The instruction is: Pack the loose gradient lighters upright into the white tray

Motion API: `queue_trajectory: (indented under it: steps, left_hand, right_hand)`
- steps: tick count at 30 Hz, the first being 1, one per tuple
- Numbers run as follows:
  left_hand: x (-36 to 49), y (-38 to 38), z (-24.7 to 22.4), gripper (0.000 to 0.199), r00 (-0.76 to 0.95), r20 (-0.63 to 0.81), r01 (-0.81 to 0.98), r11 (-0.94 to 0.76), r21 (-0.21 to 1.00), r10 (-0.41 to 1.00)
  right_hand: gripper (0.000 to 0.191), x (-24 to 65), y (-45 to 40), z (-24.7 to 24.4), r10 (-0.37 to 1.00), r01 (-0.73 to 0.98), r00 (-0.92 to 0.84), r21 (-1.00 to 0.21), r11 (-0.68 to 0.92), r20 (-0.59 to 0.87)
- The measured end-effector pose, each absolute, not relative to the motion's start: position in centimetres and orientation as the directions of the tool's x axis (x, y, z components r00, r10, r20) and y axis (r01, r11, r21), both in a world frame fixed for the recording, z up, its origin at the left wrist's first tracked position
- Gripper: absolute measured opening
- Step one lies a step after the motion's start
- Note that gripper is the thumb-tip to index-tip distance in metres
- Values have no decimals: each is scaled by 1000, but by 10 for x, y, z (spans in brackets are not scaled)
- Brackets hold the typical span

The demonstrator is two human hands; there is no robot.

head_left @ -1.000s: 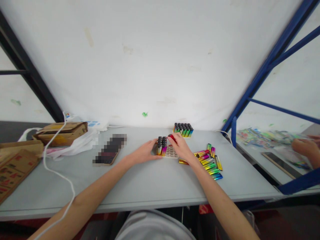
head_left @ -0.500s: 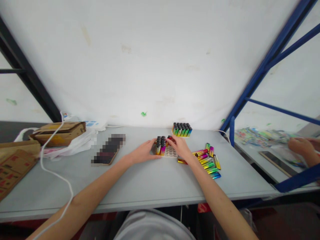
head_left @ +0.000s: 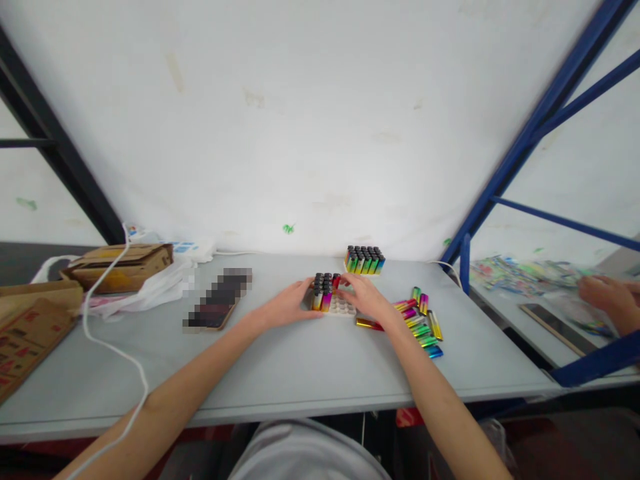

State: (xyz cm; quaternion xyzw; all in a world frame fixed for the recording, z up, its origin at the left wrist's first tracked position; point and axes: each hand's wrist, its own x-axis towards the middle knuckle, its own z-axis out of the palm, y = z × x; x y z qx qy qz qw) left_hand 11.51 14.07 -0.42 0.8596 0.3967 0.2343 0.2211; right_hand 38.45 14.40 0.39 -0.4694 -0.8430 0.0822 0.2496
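A white tray with holes [head_left: 343,306] lies in front of me, and several upright lighters with black tops [head_left: 323,291] fill its left part. My left hand [head_left: 293,303] curves around the tray's left side, fingers at the back lighters and thumb at the front corner. My right hand [head_left: 364,293] is over the tray's right part, its fingertips closed on a red lighter [head_left: 337,281] just right of the filled rows. Whether that lighter's base is in a hole cannot be seen. Loose metallic coloured lighters [head_left: 424,329] lie right of the tray, partly behind my right forearm.
A full block of lighters [head_left: 365,260] stands near the wall. A pixelated phone [head_left: 220,303] lies on the left, beyond it a cardboard box [head_left: 123,267] and plastic bags. A white cable [head_left: 117,353] hangs across the left. Beyond the blue frame [head_left: 505,167] another person's hands [head_left: 605,297] show.
My right hand has shifted slightly to the right, and the red lighter now shows more of its body beside the filled rows. My left hand has stayed in place.
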Motion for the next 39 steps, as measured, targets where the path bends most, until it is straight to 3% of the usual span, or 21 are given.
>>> queue_trajectory:
  steps: [2, 5, 9, 13, 16, 19, 23, 29, 39]
  left_hand:
    - [115, 141, -5, 87, 570, 236, 573, -586, 573, 787]
    - [115, 141, -5, 88, 562, 233, 580, -579, 573, 794]
    - [115, 140, -4, 91, 561, 237, 583, -582, 567, 793]
    - [115, 140, -5, 91, 564, 224, 597, -579, 555, 795]
    - [115, 140, -5, 90, 560, 225, 597, -577, 558, 797]
    - [115, 140, -5, 91, 562, 220, 601, -576, 554, 798]
    - [115, 140, -5, 92, 557, 219, 605, -572, 554, 801]
    - [115, 140, -4, 89, 550, 233, 588, -570, 574, 802]
    - [115, 139, -2, 85, 570, 241, 580, -592, 559, 785]
  right_hand:
    - [26, 395, 146, 8, 855, 797, -367, -349, 492, 368]
    - [23, 412, 147, 15, 917, 914, -178, -285, 289, 358]
    - [33, 429, 142, 15, 978, 974, 16, -223, 31, 206]
    - [32, 433, 139, 9, 999, 982, 11, -191, -3, 38]
    - [20, 430, 142, 7, 999, 977, -15, -212, 23, 36]
    - [14, 427, 146, 11, 991, 952, -59, -292, 92, 121]
    - [22, 422, 147, 20, 946, 856, -48, -475, 204, 322]
    - [47, 407, 139, 29, 957, 568, -20, -785, 250, 290]
    - [40, 401, 149, 16, 946, 370, 10, -880, 297, 324]
